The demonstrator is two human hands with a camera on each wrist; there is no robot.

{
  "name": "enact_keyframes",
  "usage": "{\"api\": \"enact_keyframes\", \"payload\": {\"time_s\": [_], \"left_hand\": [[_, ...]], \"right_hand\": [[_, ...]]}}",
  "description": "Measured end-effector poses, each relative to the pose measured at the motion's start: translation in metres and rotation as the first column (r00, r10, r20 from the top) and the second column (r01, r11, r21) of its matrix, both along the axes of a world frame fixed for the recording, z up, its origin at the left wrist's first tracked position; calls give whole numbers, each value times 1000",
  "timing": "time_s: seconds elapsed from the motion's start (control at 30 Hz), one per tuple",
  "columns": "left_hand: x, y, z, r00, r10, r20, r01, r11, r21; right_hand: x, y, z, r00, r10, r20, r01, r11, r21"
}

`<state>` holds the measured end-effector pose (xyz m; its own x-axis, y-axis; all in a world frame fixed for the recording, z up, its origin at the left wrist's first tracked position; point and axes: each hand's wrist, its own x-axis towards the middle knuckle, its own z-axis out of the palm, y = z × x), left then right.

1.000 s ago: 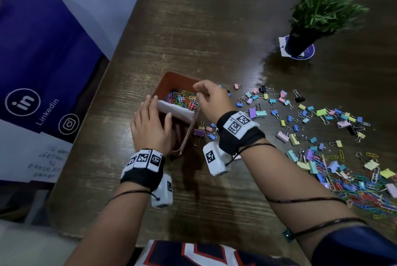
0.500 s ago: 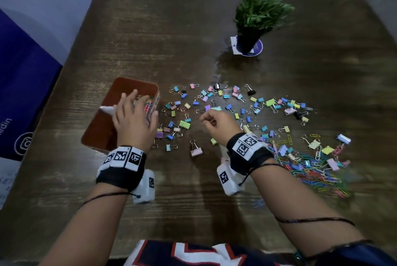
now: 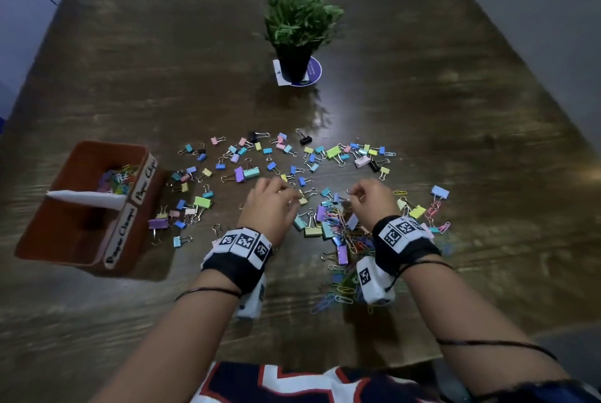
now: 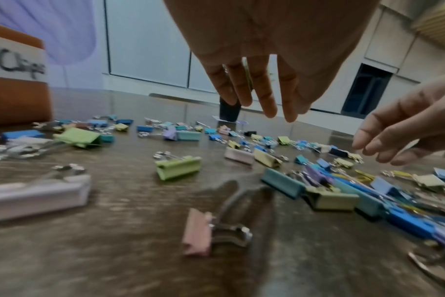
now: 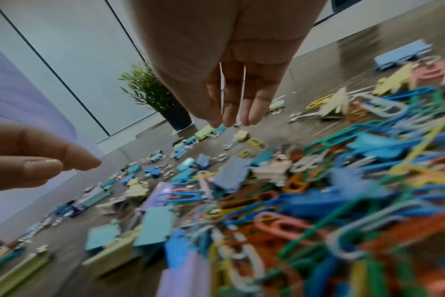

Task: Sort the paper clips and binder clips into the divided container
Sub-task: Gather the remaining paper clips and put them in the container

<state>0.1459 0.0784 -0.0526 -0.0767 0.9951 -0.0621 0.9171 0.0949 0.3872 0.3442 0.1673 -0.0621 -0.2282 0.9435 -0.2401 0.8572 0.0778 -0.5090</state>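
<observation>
Head view, both hands (image 3: 320,204) empty, fingers loose — above binder clips (image 3: 312,227), container (image 3: 81,204) left.

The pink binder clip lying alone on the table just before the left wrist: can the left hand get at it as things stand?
Probably yes. The pink binder clip lies alone on bare table, and the left hand hangs open above, holding nothing. It lies nearer the wrist than the fingertips, so the hand should draw back.

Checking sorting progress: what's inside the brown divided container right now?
In the brown divided container, the far section holds coloured paper clips. The near section looks dark and empty, though its floor is partly shadowed.
</observation>
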Motion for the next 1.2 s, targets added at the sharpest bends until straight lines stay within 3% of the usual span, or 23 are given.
{"api": "enact_keyframes", "payload": {"time_s": [0.13, 0.33, 0.67, 1.2], "left_hand": [[36, 18, -7, 993, -85, -81, 77, 993, -94], [68, 37, -13, 973, -162, -163, 136, 978, -158], [73, 49, -24, 982, -111, -151, 76, 972, -223], [65, 41, -21, 993, -78, -87, 62, 982, -177]], "right_hand": [[26, 8, -11, 987, 112, 112, -108, 993, -37], [35, 11, -20, 962, 262, 83, -262, 965, -8], [35, 22, -27, 912, 404, 63, -405, 914, -11], [19, 13, -16, 939, 327, 112, -300, 932, -201]]}}
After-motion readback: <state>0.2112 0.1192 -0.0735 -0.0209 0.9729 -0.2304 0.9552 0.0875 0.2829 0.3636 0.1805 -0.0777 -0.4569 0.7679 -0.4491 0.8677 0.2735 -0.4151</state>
